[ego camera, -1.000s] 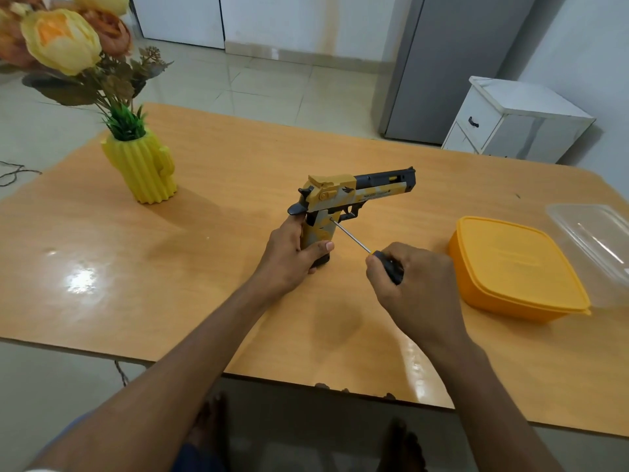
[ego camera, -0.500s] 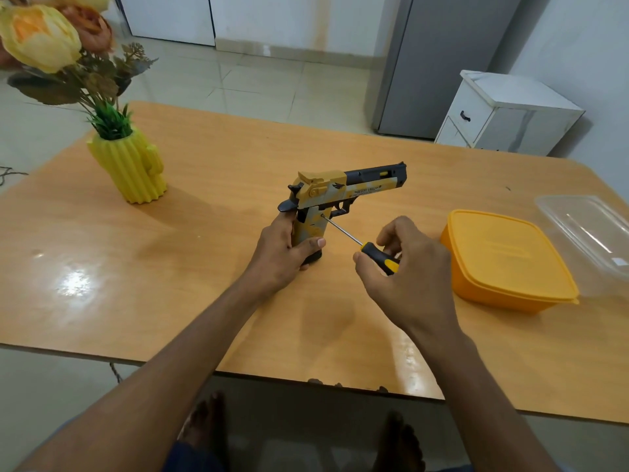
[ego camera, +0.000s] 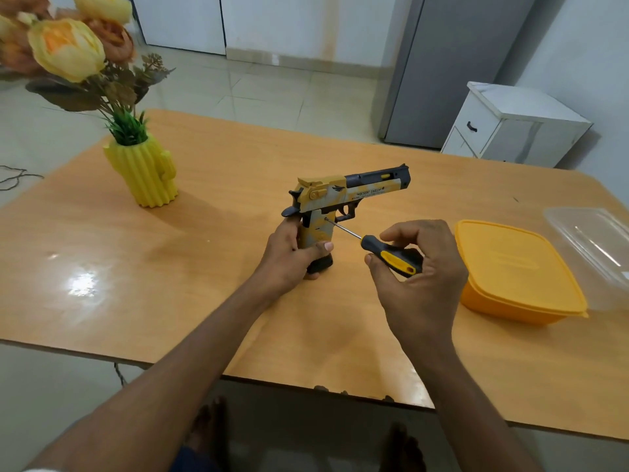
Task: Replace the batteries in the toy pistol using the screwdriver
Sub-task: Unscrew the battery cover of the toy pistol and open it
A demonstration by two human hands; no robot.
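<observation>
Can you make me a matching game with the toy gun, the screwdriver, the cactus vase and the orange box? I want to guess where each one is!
Things:
1. toy pistol
2. screwdriver
3. cactus vase
4. orange box

Places:
A. on the table, to the right of both hands
B. held in the right hand
C. on the table far left, with flowers in it
D. held upright by its grip in the left hand

Pairs: 1-D, 2-B, 3-C, 4-A

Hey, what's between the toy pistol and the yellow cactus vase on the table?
Nothing: in the head view, only bare table lies between the toy pistol and the cactus vase.
</observation>
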